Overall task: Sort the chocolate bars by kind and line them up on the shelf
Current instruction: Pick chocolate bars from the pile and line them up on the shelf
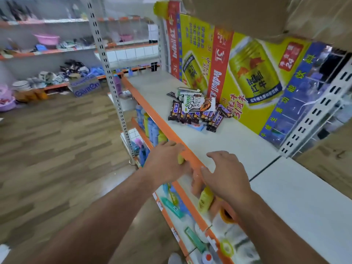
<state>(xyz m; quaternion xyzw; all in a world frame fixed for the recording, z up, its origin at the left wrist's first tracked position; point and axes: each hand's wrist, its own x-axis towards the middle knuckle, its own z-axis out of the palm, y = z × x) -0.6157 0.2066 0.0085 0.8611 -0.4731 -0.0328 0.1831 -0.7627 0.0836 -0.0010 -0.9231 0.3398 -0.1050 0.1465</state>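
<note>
1. Chocolate bars (198, 113) sit in one unsorted heap at the centre of the frame, on the white shelf (238, 143), close against the poster behind.
2. Count: at least two white packs (192, 106) lie on top. Beneath them about ten dark brown bars fan out, overlapping too much for an exact tally. A green-and-white carton (187, 90) stands at the back of the heap.
3. Writing: "Dove" reads plainly on the top white pack. The brown wrappers carry blue-and-white lettering too small to read.
4. Two hands reach in from the lower edge. The left hand (167, 162) is at the orange shelf rim (152, 109), fingers loosely bent, its grip released and holding nothing.
5. The right hand (222, 174), lower centre, hovers over the front of the shelf with fingers spread, grip likewise released. Both hands are well apart from the heap.
6. Backdrop: a yellow poster (253, 73) at upper right shows two gold cans, "RedBull" on red banners and the figure "24".
7. Coloured bottles (152, 130) fill the tier below the rim. A cardboard box (84, 86) with blue print rests at upper left.
</note>
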